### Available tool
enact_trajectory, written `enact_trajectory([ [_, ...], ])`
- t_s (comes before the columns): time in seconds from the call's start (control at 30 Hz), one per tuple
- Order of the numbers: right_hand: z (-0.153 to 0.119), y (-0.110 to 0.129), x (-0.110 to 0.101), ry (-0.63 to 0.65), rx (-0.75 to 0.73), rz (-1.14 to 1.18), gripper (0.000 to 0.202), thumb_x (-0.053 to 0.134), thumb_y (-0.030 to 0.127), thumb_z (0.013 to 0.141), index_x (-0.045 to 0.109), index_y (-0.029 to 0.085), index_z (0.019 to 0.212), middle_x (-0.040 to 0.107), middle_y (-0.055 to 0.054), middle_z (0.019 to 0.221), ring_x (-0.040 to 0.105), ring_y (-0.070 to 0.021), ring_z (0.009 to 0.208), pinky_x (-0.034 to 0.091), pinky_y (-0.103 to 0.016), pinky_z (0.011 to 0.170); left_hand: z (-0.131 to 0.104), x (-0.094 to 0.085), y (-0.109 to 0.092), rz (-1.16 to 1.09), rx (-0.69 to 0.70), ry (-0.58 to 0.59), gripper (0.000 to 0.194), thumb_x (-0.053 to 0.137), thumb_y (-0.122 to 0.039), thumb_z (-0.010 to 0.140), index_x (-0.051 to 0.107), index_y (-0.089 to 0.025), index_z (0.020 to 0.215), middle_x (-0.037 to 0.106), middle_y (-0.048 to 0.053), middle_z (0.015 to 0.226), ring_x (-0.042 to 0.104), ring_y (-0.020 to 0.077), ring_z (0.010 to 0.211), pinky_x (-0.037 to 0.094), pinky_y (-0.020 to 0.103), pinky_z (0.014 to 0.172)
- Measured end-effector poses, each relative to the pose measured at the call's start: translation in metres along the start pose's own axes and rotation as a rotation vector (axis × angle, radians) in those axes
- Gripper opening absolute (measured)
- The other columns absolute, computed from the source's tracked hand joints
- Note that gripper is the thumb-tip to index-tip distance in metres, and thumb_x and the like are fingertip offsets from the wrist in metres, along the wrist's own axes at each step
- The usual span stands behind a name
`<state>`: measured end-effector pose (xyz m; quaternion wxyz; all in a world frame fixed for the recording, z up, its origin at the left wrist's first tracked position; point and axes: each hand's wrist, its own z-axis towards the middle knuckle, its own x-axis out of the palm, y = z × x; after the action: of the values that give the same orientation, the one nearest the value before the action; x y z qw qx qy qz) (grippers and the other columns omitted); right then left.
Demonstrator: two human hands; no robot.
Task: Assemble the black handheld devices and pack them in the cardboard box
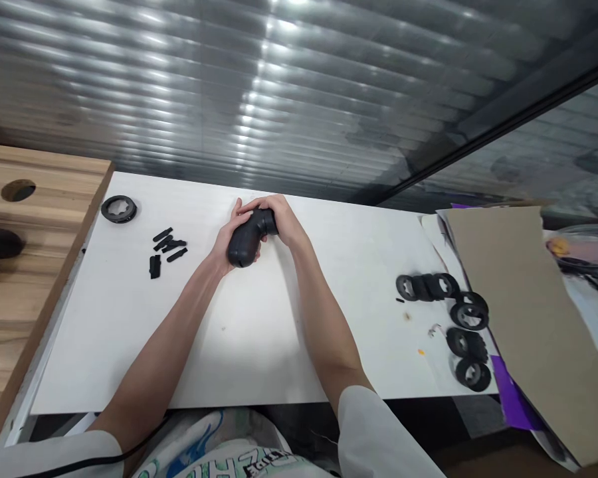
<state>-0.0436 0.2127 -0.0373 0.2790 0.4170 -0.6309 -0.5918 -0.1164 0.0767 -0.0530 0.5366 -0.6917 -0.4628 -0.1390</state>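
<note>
At middle of white table (259,332), seen from head camera: left hand (228,240) and right hand (279,216) both closed around black curved handle part (248,242), held just above surface. Left of hands, small black pieces (166,249) and black ring (119,209). Far right, black wheels (448,312) beside brown cardboard (528,318).

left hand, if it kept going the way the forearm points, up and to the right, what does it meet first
The left hand already grips the black handle, and the right hand lies just past it. Beyond them, only bare white table shows, up to the ribbed wall; depth there is unclear.
</note>
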Motion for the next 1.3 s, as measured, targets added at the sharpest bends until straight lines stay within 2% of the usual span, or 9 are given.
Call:
enact_trajectory([
  [0.13,0.001,-0.002,-0.002,-0.013,-0.033,-0.026,0.042,0.052,0.04,0.082,0.086,0.018,0.093,0.077,-0.008,0.08,0.058,-0.0202,0.052,0.046,-0.035,0.04,0.003,0.0,0.002,-0.039,0.005,0.017,0.089,0.059,-0.033,0.107,0.013,-0.046,0.182,0.068,0.005,0.094,0.067,0.0195,0.056,0.051,0.024,0.044],
  [0.3,0.002,-0.006,-0.007,-0.035,-0.127,-0.024,0.035,0.053,0.038,0.084,0.083,0.021,0.076,0.081,-0.01,0.092,0.071,-0.0261,0.077,0.06,-0.037,0.059,0.004,0.001,0.002,-0.04,-0.015,0.008,0.092,0.061,-0.035,0.105,0.012,-0.043,0.183,0.067,0.004,0.089,0.067,0.02,0.057,0.049,0.022,0.045],
  [0.47,0.001,-0.007,-0.012,-0.035,-0.138,-0.023,0.034,0.054,0.041,0.086,0.082,0.022,0.079,0.081,-0.011,0.094,0.073,-0.0283,0.082,0.062,-0.038,0.061,0.004,0.002,0.002,-0.054,-0.022,0.028,0.1,0.068,-0.039,0.102,0.009,-0.044,0.182,0.07,0.004,0.088,0.068,0.0214,0.056,0.051,0.024,0.045],
  [0.57,0.0,-0.005,-0.012,-0.038,-0.119,-0.053,0.035,0.053,0.045,0.087,0.079,0.022,0.08,0.079,-0.01,0.091,0.071,-0.0267,0.077,0.059,-0.037,0.056,0.004,0.002,0.002,-0.046,-0.029,0.023,0.101,0.069,-0.039,0.103,0.006,-0.045,0.182,0.071,0.004,0.088,0.068,0.0218,0.054,0.051,0.025,0.045],
  [0.67,-0.001,-0.001,-0.012,0.006,-0.069,-0.052,0.034,0.053,0.045,0.085,0.078,0.021,0.083,0.077,-0.009,0.084,0.064,-0.0221,0.061,0.049,-0.035,0.042,0.003,0.002,0.001,-0.011,-0.048,0.014,0.099,0.067,-0.039,0.104,0.006,-0.046,0.182,0.071,0.004,0.086,0.066,0.0215,0.049,0.051,0.026,0.043],
  [0.77,-0.002,0.004,-0.011,0.053,-0.043,-0.031,0.031,0.054,0.041,0.082,0.077,0.021,0.084,0.072,-0.006,0.075,0.058,-0.0196,0.05,0.041,-0.033,0.035,0.003,0.001,0.001,-0.003,-0.035,0.022,0.098,0.064,-0.038,0.105,0.004,-0.044,0.183,0.071,0.004,0.086,0.067,0.0213,0.049,0.052,0.026,0.043],
  [0.97,-0.005,0.011,-0.01,0.031,-0.027,-0.037,0.025,0.055,0.036,0.079,0.075,0.021,0.082,0.069,-0.005,0.069,0.057,-0.0192,0.047,0.041,-0.033,0.034,0.003,0.003,0.004,-0.034,-0.022,0.009,0.099,0.067,-0.038,0.104,0.008,-0.044,0.183,0.072,0.005,0.093,0.068,0.0199,0.053,0.053,0.025,0.045],
  [1.13,-0.003,0.009,-0.007,0.014,0.026,-0.055,0.028,0.053,0.035,0.078,0.076,0.021,0.086,0.068,-0.004,0.067,0.057,-0.0196,0.046,0.041,-0.033,0.034,0.004,0.007,0.003,-0.033,-0.044,-0.009,0.093,0.059,-0.032,0.106,0.008,-0.04,0.183,0.07,0.005,0.09,0.067,0.021,0.054,0.05,0.025,0.044],
  [1.3,-0.002,0.008,-0.002,-0.011,0.068,-0.078,0.033,0.051,0.034,0.076,0.078,0.02,0.09,0.064,-0.004,0.066,0.055,-0.0202,0.044,0.038,-0.033,0.033,0.007,0.004,0.004,-0.061,-0.05,0.023,0.09,0.062,-0.035,0.105,0.017,-0.038,0.183,0.07,0.005,0.088,0.066,0.0205,0.052,0.048,0.024,0.044],
])
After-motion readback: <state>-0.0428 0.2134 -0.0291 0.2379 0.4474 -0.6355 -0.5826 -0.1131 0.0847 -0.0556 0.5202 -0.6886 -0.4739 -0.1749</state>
